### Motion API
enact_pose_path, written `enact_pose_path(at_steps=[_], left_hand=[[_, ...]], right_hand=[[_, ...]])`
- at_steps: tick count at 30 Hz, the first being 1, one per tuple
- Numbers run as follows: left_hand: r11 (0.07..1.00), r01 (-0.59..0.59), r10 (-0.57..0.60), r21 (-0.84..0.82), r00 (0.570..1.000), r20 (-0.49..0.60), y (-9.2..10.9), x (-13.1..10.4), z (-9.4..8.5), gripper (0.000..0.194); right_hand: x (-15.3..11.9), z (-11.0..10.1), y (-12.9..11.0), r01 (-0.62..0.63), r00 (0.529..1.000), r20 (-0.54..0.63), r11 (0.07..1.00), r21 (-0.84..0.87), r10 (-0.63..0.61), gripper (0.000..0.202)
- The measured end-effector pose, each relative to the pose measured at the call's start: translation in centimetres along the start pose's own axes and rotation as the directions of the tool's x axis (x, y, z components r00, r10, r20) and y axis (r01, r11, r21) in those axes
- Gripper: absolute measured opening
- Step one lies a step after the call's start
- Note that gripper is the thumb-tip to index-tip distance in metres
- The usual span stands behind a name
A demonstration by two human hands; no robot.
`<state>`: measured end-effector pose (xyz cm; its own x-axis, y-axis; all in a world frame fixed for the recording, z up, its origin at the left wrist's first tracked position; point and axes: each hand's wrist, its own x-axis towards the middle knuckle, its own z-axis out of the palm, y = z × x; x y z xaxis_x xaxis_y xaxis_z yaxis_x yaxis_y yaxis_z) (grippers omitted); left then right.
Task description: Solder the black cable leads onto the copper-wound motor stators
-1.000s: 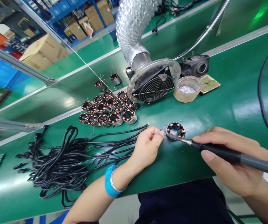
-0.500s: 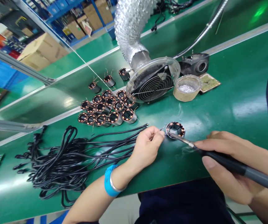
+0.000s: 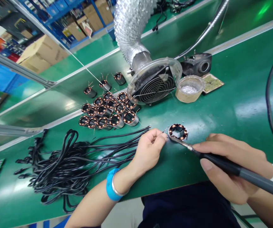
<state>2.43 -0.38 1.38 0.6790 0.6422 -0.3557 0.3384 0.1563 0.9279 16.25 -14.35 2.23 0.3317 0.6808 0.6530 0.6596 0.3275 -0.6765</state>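
A ring-shaped copper-wound coil (image 3: 178,132) sits on the green table in front of me. My right hand (image 3: 233,166) grips a black and grey soldering iron (image 3: 224,163), its metal tip at the coil's lower left edge. Just left of the coil, my left hand (image 3: 150,147) is pinched on a thin wire (image 3: 165,130) beside the ring. The black cables (image 3: 122,147) run up to my left hand; whether the wire belongs to one of them I cannot tell.
Several more coils (image 3: 115,120) stand at the back left. A fan with a silver duct (image 3: 154,85), a round pot of shiny metal (image 3: 190,89), a sponge tray (image 3: 212,83) and a dark holder (image 3: 200,65) are behind the coil. Bundled cables (image 3: 58,171) lie left.
My right hand has shifted slightly left, and the iron's tip has moved from the ring's inner side to its lower left edge. My left hand has hardly moved.
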Motion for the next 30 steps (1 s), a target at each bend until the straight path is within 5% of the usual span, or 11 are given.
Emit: enact_pose_path(at_steps=[7,13,30], left_hand=[[1.0,-0.005,0.005,-0.016,1.0,0.005,-0.1,0.1,0.0,0.028],[0.999,-0.008,0.008,-0.034,1.0,0.005,0.0,0.1,0.0,0.028],[1.0,0.004,-0.005,-0.028,1.0,-0.012,-0.3,0.1,-0.2,0.027]], right_hand=[[-0.7,0.0,0.4,0.011,1.0,-0.023,1.0,0.029,-0.01,0.026],[-1.6,0.2,1.7,0.021,0.987,-0.16,0.997,0.069,-0.01,0.034],[-1.2,0.7,1.8,0.037,0.987,-0.161,0.997,0.065,-0.026,0.036]])
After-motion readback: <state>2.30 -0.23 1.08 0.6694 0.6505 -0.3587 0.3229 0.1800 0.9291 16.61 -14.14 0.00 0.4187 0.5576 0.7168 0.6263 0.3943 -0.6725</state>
